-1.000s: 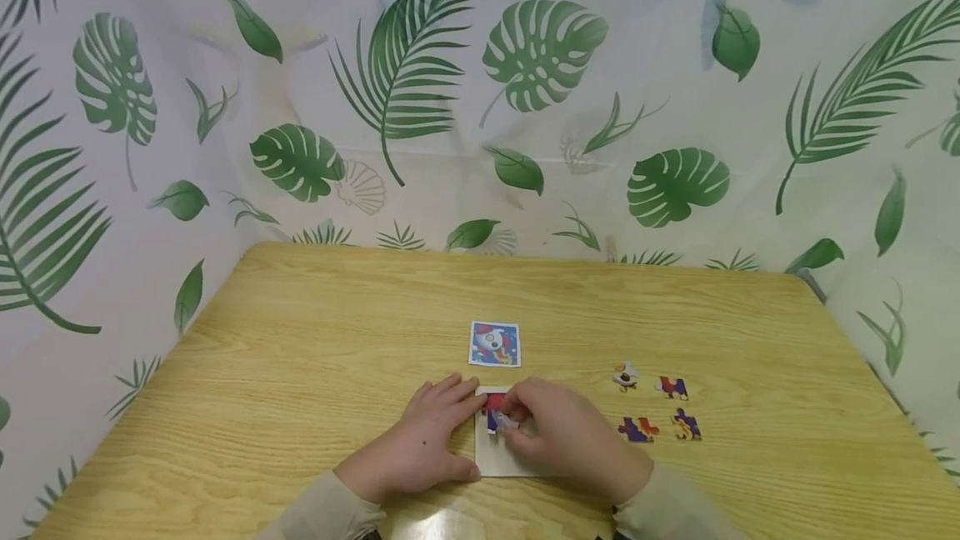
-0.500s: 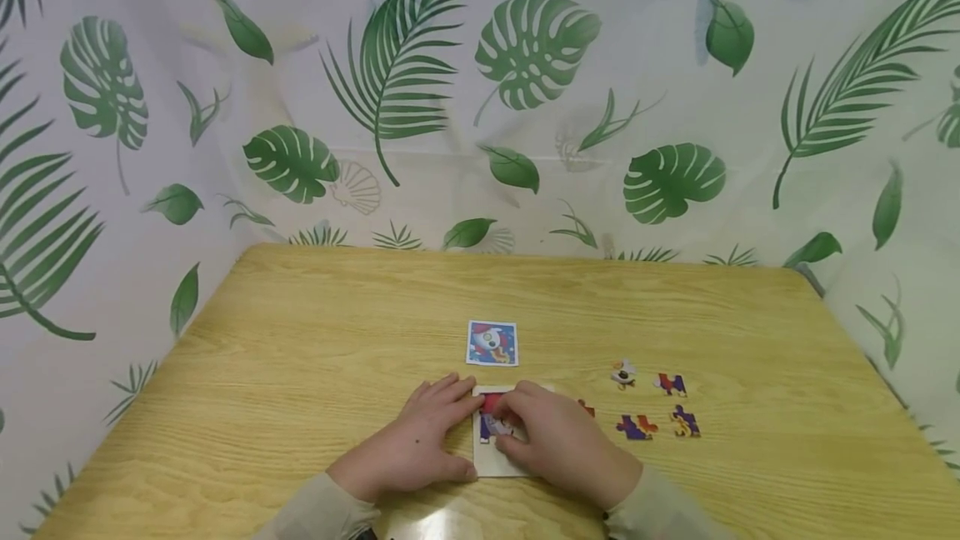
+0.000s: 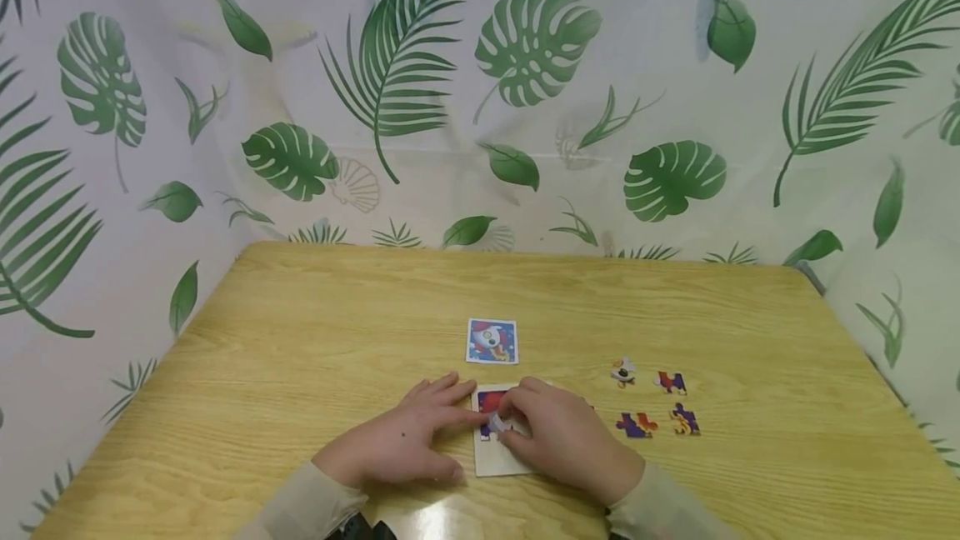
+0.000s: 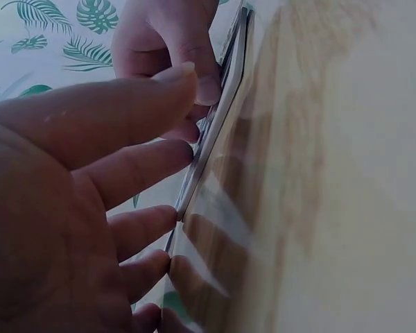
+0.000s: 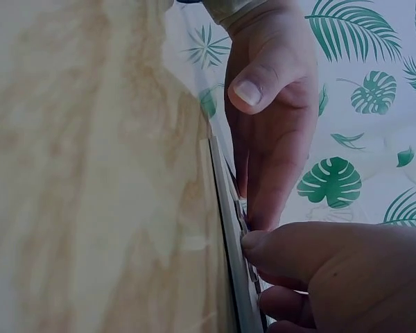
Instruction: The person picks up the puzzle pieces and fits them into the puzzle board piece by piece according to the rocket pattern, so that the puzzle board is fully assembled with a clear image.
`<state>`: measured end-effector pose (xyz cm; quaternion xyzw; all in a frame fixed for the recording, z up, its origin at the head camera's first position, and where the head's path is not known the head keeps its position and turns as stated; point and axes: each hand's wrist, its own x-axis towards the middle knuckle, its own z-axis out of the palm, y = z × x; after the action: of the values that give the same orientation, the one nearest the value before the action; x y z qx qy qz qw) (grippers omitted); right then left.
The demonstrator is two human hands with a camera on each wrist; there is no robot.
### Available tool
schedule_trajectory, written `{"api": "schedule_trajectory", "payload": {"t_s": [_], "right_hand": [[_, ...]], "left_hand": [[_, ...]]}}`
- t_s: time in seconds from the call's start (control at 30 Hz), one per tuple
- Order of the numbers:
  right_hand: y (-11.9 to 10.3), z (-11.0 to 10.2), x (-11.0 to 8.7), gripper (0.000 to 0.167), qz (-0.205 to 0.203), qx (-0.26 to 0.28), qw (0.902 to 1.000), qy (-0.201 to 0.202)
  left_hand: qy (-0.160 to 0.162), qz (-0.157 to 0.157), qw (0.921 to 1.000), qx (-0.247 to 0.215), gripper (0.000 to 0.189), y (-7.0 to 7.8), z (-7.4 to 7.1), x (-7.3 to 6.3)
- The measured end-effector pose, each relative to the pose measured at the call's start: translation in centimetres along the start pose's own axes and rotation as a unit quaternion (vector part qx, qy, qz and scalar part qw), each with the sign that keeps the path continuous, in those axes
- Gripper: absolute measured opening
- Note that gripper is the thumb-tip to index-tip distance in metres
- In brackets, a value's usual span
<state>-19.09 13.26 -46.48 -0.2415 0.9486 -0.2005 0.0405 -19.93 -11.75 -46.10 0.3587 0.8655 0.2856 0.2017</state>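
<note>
A small square puzzle board (image 3: 495, 463) lies near the table's front, with red and purple pieces (image 3: 491, 401) fitted at its upper left. My right hand (image 3: 570, 440) leans over the board and pinches a greyish-white puzzle piece (image 3: 498, 423) between thumb and fingers, low against the board. From the left, my left hand (image 3: 408, 444) reaches in with fingers spread; its index fingertip is at that same piece, its thumb off the board. In the right wrist view, the right thumb (image 5: 256, 241) presses at the board's thin edge. Much of the board's right side is hidden under the right hand.
A picture card (image 3: 492, 342) showing a rocket lies just beyond the board. Several loose puzzle pieces (image 3: 637, 425) are spread to the right, one partly hidden behind the right hand. A leaf-print curtain (image 3: 450, 148) hangs along the table's back and sides.
My left index finger has moved from the board's edge onto the piece, and the left thumb has drawn back from the board. The right hand has shifted the piece slightly and still pinches it.
</note>
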Motion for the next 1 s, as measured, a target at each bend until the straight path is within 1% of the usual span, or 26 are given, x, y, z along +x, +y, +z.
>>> {"api": "schedule_trajectory", "payload": {"t_s": [0.2, 0.3, 0.43, 0.53, 0.67, 0.77, 0.87, 1.0], "right_hand": [[0.2, 0.0, 0.1, 0.018, -0.005, 0.003, 1.0, 0.003], [0.3, 0.0, 0.1, 0.015, -0.006, 0.008, 0.9999, 0.004], [0.3, 0.1, 0.1, 0.014, -0.006, 0.015, 0.9999, 0.004], [0.2, 0.1, 0.1, 0.014, -0.004, 0.013, 0.9998, 0.011], [0.2, 0.0, 0.0, 0.014, -0.007, 0.014, 0.9997, 0.017], [0.3, -0.3, 0.0, 0.014, -0.009, 0.021, 0.9996, 0.014], [1.0, -1.1, -0.1, 0.012, 0.0, 0.022, 0.9996, 0.018], [3.0, -3.0, -0.3, 0.011, 0.039, 0.024, 0.9987, 0.023]], "left_hand": [[-0.007, 0.004, 0.9999, 0.014, 0.062, -0.1, -0.2, 0.0], [-0.004, 0.003, 0.9998, 0.021, 0.061, 0.0, -0.2, 0.1], [0.004, -0.007, 0.9998, 0.017, 0.063, 0.2, 0.0, 0.3], [0.008, -0.009, 0.9997, 0.021, 0.063, 0.3, 0.1, 0.4], [0.01, -0.006, 0.9996, 0.027, 0.057, 0.3, 0.2, 0.5], [0.009, -0.007, 0.9996, 0.026, 0.053, 0.3, 0.3, 0.4], [0.009, -0.01, 0.9995, 0.028, 0.052, 0.3, 0.4, 0.4], [0.012, -0.012, 0.9994, 0.031, 0.053, 0.6, 0.4, 0.4]]}}
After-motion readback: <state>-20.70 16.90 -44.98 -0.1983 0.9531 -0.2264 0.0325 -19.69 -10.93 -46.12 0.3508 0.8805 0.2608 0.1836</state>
